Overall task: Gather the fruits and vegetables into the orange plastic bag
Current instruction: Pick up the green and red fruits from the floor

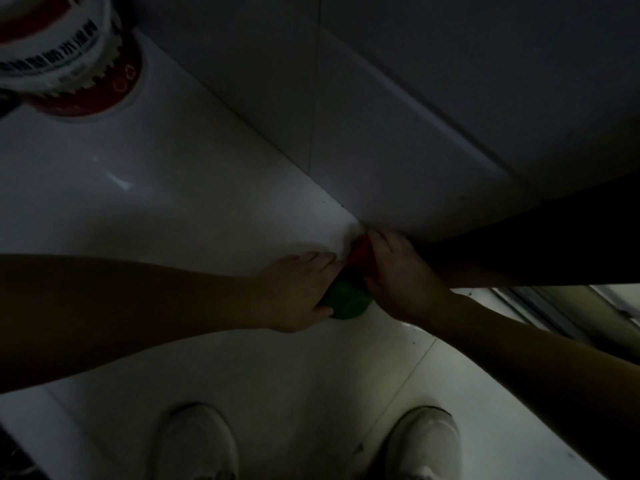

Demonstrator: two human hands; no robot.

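The scene is very dark. On the white tiled floor, at the foot of a white wall, lie a green vegetable point(348, 303) and a red piece of produce point(360, 252). My left hand point(298, 292) curls around the green vegetable's left side. My right hand point(398, 275) covers the red piece from the right, fingers on it. Both items are mostly hidden by my hands. No orange plastic bag shows in the head view.
A white and red bucket point(65, 60) stands on the floor at the upper left. The white wall point(398, 116) runs diagonally behind the produce. My two white shoes point(197, 441) are at the bottom. A dark area and a metal rail point(554, 306) lie to the right.
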